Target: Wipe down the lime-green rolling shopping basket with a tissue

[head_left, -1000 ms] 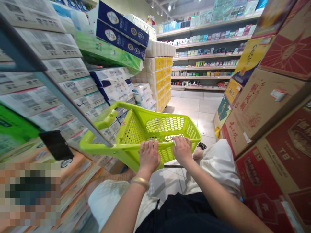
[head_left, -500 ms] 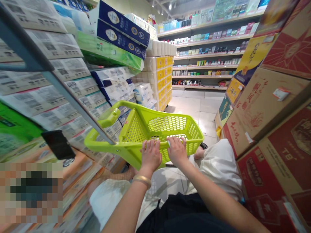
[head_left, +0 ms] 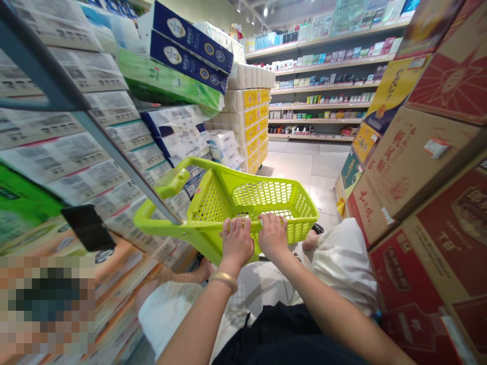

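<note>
- The left hand is gripping the near rim of a yellow-green shopping basket, its fingers curling over the edge; a gold-coloured bangle is circling that wrist.
- The right hand is gripping the same rim just beside it, fingers folding over the top in the same way, with a narrow gap separating the two hands.
- The basket is sitting in front of the person, its perforated walls showing light through their holes; its underside is hiding behind the hands and near wall, so I cannot tell what it is resting on.
- A grey pole is rising from the basket's left end, slanting toward the upper left and ending in a dark handle.
- The person's white trousers are showing on both sides, the knees standing apart below the basket.
- On the left, wrapped white packs are forming a tall stack, and a black phone-like object is leaning near orange packs.
- On the right, printed cartons are piling up beside the person.
- Beyond the pale tiled floor, shelves are holding rows of small boxes and bottles.
</note>
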`<state>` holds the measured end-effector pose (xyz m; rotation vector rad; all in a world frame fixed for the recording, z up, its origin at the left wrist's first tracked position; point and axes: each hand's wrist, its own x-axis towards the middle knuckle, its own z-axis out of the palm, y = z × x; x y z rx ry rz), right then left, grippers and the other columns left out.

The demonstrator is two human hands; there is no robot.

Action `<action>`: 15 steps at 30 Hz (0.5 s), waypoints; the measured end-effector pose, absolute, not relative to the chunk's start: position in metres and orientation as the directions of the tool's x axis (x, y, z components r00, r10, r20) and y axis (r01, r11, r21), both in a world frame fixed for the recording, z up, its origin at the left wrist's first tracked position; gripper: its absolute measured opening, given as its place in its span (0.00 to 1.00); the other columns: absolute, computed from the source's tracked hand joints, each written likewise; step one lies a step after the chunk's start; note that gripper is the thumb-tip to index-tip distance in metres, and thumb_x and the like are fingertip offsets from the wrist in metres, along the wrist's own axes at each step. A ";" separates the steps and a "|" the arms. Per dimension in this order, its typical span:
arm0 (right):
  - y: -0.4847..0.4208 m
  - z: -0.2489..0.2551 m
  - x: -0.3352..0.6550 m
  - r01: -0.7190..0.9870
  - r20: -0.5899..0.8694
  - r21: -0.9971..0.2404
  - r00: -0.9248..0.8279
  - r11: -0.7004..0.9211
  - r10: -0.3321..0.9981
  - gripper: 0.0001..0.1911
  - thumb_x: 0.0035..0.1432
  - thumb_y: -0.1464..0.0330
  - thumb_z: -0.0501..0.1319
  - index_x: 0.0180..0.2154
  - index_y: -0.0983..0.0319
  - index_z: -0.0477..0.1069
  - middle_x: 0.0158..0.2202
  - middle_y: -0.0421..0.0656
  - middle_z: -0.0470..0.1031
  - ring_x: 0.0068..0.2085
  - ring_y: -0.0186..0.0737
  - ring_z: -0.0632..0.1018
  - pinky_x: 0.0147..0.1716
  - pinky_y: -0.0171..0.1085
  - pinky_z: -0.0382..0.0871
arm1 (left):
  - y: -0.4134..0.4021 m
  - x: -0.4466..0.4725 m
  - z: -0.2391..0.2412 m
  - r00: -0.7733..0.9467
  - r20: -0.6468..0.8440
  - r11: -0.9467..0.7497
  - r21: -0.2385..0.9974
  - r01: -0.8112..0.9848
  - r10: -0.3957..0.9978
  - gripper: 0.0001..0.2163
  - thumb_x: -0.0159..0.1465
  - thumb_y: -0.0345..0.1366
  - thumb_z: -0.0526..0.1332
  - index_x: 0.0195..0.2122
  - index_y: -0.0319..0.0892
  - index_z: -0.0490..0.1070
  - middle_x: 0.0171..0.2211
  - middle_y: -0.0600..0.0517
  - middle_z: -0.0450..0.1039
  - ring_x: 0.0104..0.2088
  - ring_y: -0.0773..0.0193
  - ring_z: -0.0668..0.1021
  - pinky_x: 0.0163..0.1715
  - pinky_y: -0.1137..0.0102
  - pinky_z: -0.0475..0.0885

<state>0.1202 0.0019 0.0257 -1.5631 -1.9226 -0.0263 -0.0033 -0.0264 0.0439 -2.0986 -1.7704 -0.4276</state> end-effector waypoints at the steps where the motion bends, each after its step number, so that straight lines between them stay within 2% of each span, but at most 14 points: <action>1: 0.001 0.027 0.114 0.876 0.486 -0.375 -0.094 0.305 0.869 0.17 0.54 0.78 0.54 0.45 0.60 0.69 0.44 0.46 0.74 0.47 0.44 0.71 0.55 0.44 0.48 | -0.026 -0.004 0.044 0.172 0.452 -0.154 -0.077 0.985 0.875 0.20 0.56 0.32 0.58 0.51 0.41 0.67 0.43 0.43 0.68 0.51 0.51 0.67 0.60 0.53 0.53; 7: 0.000 0.024 0.131 0.890 0.494 -0.316 -0.140 0.328 0.858 0.19 0.54 0.76 0.55 0.48 0.58 0.68 0.46 0.45 0.74 0.49 0.44 0.70 0.57 0.46 0.45 | -0.026 -0.011 0.044 0.201 0.435 -0.184 -0.081 0.980 0.878 0.22 0.55 0.31 0.58 0.52 0.43 0.66 0.44 0.44 0.68 0.52 0.50 0.66 0.60 0.54 0.53; 15: 0.009 0.013 0.176 0.927 0.507 -0.330 0.017 0.177 0.862 0.19 0.52 0.78 0.54 0.46 0.59 0.70 0.45 0.45 0.74 0.50 0.45 0.70 0.56 0.45 0.46 | -0.024 -0.008 0.042 0.170 0.422 -0.162 -0.055 0.985 0.890 0.22 0.55 0.32 0.59 0.53 0.43 0.66 0.46 0.43 0.68 0.53 0.50 0.66 0.61 0.52 0.51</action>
